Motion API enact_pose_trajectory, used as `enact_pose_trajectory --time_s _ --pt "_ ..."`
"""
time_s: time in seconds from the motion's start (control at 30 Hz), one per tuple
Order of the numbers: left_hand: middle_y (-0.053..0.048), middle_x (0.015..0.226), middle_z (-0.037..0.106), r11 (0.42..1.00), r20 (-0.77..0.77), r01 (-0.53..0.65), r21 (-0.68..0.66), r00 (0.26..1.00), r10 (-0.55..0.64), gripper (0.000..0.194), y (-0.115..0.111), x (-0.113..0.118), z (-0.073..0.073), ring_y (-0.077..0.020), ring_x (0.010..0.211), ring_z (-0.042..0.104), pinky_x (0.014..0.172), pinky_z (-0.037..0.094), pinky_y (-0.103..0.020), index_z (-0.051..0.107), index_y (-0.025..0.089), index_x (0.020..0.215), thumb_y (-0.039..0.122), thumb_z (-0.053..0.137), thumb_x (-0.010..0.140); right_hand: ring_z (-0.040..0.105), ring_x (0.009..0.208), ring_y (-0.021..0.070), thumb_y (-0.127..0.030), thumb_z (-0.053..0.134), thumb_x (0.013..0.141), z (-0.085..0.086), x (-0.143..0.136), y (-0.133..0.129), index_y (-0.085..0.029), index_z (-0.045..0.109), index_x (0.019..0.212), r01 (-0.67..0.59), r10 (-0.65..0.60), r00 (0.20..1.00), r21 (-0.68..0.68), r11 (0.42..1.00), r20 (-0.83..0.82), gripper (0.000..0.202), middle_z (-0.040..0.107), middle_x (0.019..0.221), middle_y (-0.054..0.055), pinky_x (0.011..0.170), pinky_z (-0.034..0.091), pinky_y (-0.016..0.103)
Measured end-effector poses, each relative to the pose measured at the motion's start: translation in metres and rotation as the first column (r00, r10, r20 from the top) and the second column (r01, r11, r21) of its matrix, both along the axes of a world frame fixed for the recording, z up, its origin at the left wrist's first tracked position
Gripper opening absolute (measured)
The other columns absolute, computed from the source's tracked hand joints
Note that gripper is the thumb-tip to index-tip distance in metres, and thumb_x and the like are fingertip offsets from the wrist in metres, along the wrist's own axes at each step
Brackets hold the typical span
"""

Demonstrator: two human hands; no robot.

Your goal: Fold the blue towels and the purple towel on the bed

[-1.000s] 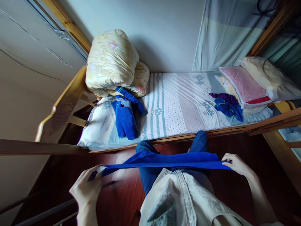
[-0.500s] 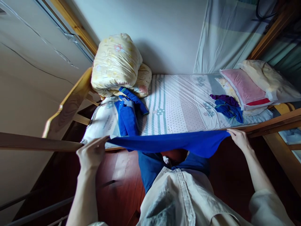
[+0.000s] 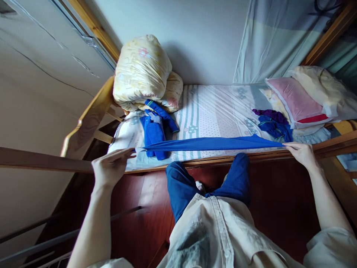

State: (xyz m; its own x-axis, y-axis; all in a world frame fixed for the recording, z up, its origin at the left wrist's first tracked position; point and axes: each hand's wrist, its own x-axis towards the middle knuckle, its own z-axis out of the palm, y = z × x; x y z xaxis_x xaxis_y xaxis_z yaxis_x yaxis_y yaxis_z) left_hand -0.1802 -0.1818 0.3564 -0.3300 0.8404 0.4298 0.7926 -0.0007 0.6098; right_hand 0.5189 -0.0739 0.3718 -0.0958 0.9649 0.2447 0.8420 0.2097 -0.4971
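Note:
A blue cloth point(image 3: 212, 144) is stretched in a long, narrow band above the front edge of the bed. Its left end is pinched in my left hand point(image 3: 110, 167), and my right hand point(image 3: 304, 154) grips the right end. Behind the left part of the cloth, folded blue clothing point(image 3: 155, 132) lies on the mattress. Crumpled blue and purple clothes point(image 3: 275, 124) rest near the pillows, just beyond the right end.
A rolled yellow quilt point(image 3: 142, 70) sits at the bed's left end. Pink and cream pillows point(image 3: 304, 98) lie at the right. Wooden rails point(image 3: 41, 160) flank the patterned mattress point(image 3: 217, 108), and a curtain hangs behind.
The blue cloth has risen and been pulled straighter and narrower, uncovering my knees. My right hand has moved right and slightly up. The view has shifted a little.

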Motion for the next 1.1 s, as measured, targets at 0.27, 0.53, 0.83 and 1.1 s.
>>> enact_pose_trajectory --time_s 0.27,0.53,0.83,1.1 --pt "-0.007 0.076 0.079 0.892 0.278 0.178 -0.416 0.959 -0.062 0.061 0.001 -0.014 -0.015 -0.0233 0.071 0.078 0.072 0.068 -0.042 0.076 0.015 0.092 0.072 0.064 0.075 0.079 0.066 0.0166 0.000 0.070 0.083 -0.002 0.029 0.005 -0.012 0.084 0.079 -0.034 0.005 0.994 -0.268 0.963 -0.108 0.019 0.079 0.072 0.010 0.061 0.056 0.019" --pt "-0.007 0.073 0.079 0.848 0.429 0.225 -0.480 0.903 0.004 0.074 0.100 -0.004 -0.048 -0.0258 0.075 0.079 0.087 0.065 -0.048 0.075 0.000 0.106 0.068 0.079 0.075 0.079 0.066 0.0191 -0.004 0.063 0.092 -0.018 0.002 0.087 0.000 0.081 0.095 0.150 -0.178 0.984 -0.462 0.874 -0.017 0.018 0.078 0.069 0.014 0.065 0.058 0.022" --pt "-0.005 0.076 0.079 0.961 0.390 -0.074 -0.266 0.904 0.177 0.018 0.214 0.023 -0.073 -0.0245 0.086 0.080 0.088 0.064 -0.034 0.082 0.011 0.092 0.020 0.070 0.082 0.079 0.108 0.0298 -0.009 0.059 0.089 -0.063 -0.011 0.171 -0.015 0.084 0.101 0.182 -0.174 0.981 -0.094 0.979 0.084 0.027 0.082 0.106 0.014 0.102 0.061 0.039" --pt "-0.007 0.104 0.083 0.995 0.173 -0.094 -0.045 0.980 0.100 0.022 0.205 0.027 -0.117 -0.0246 0.106 0.077 0.100 0.060 -0.034 0.082 0.014 0.095 0.024 0.063 0.087 0.076 0.115 0.0287 -0.017 0.059 0.091 -0.117 -0.004 0.171 -0.018 0.083 0.102 0.070 -0.070 0.998 0.129 0.989 -0.006 0.027 0.079 0.122 0.014 0.109 0.058 0.042"
